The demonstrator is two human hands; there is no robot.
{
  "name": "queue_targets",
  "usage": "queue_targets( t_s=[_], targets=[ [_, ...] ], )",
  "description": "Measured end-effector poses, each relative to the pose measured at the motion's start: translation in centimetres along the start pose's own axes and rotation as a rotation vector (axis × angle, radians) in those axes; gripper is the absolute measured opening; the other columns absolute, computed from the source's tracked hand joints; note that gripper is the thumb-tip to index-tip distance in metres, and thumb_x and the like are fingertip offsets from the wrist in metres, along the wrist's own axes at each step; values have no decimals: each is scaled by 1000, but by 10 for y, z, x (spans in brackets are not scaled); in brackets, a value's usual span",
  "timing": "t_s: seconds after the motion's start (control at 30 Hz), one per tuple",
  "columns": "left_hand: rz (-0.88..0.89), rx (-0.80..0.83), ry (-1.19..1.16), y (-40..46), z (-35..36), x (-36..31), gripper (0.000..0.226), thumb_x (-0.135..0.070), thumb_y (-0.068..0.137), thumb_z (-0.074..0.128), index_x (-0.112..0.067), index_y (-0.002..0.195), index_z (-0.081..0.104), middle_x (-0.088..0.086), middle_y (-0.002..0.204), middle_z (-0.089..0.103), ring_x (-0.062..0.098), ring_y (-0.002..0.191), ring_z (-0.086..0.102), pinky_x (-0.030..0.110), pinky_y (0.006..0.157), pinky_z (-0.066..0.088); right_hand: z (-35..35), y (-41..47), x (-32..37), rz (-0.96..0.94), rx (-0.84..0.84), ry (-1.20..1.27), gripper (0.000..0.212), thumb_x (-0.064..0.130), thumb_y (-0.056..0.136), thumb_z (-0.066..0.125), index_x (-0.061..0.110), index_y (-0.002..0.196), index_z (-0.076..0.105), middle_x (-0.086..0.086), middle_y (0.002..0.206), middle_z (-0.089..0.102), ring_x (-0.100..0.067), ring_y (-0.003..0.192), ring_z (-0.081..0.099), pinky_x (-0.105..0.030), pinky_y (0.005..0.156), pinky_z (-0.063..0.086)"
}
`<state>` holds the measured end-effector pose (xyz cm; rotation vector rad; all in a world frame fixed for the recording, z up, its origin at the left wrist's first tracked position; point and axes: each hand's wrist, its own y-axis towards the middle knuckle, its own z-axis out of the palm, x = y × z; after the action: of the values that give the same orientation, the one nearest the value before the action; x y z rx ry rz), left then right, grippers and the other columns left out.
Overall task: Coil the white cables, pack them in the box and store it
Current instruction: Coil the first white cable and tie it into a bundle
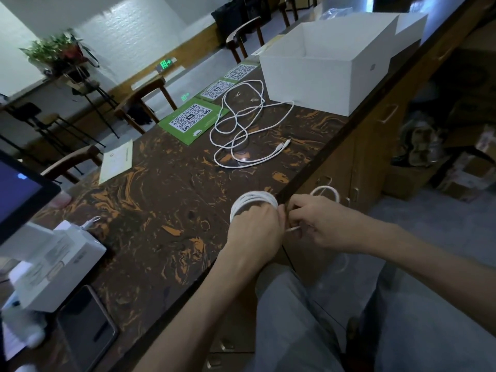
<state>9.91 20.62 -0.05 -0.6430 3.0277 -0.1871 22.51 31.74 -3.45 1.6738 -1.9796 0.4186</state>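
Observation:
My left hand (255, 232) grips a white cable wound into a coil (252, 201) at the near edge of the dark marbled table (161, 189). My right hand (319, 221) pinches the loose end of that same cable; a loop (326, 190) arcs above its fingers and the plug tip (292, 229) pokes out below. A second white cable (241, 124) lies loose and tangled on the table farther away. Beyond it stands an open white box (322, 76), with its lid (410, 25) behind it.
Green QR-code cards (193, 119) lie left of the loose cable. A paper sheet (116, 162), a white charger box (53, 264), a phone (86, 326) and a tablet screen (18, 189) sit at the left. Drawers (375, 146) run under the table edge; chairs stand beyond.

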Motion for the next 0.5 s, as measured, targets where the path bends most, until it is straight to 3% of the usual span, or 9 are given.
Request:
queue_targets(
  t_s=[0.07, 0.13, 0.2, 0.23, 0.27, 0.3, 0.33, 0.4, 0.5],
  targets=[
    [43, 133, -87, -2, 1, 5, 51, -43, 105, 20, -19, 86, 60, -4, 64, 49, 8, 57, 48, 30, 56, 38, -3, 2, -7, 4, 9, -147, 27, 8, 88, 62, 33, 79, 58, 9, 101, 51, -11, 94, 49, -30, 80, 48],
    [28, 322, -342, -8, -4, 6, 59, -52, 104, 16, -22, 79, 61, -5, 59, 44, 5, 52, 43, 29, 58, 35, -11, 2, -12, 6, 32, -111, 34, 9, 90, 58, 39, 74, 58, 12, 105, 54, -9, 100, 50, -34, 86, 49],
    [24, 482, -520, -16, -16, 6, 65, -60, 100, 16, -15, 85, 60, -7, 56, 43, 1, 44, 41, 27, 57, 37, -23, -1, -13, -7, 63, 124, 46, 1, 88, 53, 42, 73, 64, 16, 114, 60, -4, 108, 55, -29, 92, 50],
    [47, 544, -573, -19, -20, 9, 64, -64, 98, 17, -11, 100, 52, -6, 57, 45, 0, 43, 42, 26, 60, 40, -27, -2, -13, -11, 65, 271, 46, -5, 86, 51, 35, 76, 72, 15, 116, 64, -4, 110, 58, -24, 93, 51],
    [71, 594, -632, -22, -23, 13, 74, -66, 97, 17, -16, 72, 64, -1, 62, 48, 5, 48, 47, 28, 63, 42, -31, -2, -13, 4, 49, 422, 44, -11, 84, 49, 22, 80, 78, 12, 114, 69, -7, 110, 62, -23, 92, 52],
    [108, 635, -715, -24, -24, 17, 63, -68, 97, 17, -21, 66, 46, 7, 68, 48, 16, 56, 49, 33, 64, 41, -34, -1, -16, 29, 21, 553, 43, -17, 83, 46, 10, 81, 79, 7, 108, 73, -12, 106, 66, -24, 89, 54],
    [144, 657, -800, -27, -26, 19, 67, -67, 98, 19, -15, 70, 52, 14, 72, 45, 25, 61, 43, 35, 63, 37, -35, 0, -21, 58, -9, 637, 41, -21, 81, 43, 1, 79, 78, 2, 101, 76, -15, 100, 69, -23, 83, 54],
    [234, 648, -923, -30, -28, 22, 65, -57, 103, 23, -9, 72, 53, 16, 70, 39, 30, 59, 31, 33, 55, 28, -33, 4, -30, 122, -25, 663, 38, -22, 77, 41, -7, 71, 75, -3, 88, 76, -14, 87, 70, -16, 73, 51],
    [325, 561, -1093, -32, -32, 18, 59, -41, 107, 24, -3, 71, 52, 11, 57, 33, 20, 46, 27, 22, 46, 24, -19, 9, -34, 151, 31, 435, 37, -10, 82, 46, 11, 72, 76, -1, 78, 74, -6, 77, 68, -21, 73, 49]
  ],
)
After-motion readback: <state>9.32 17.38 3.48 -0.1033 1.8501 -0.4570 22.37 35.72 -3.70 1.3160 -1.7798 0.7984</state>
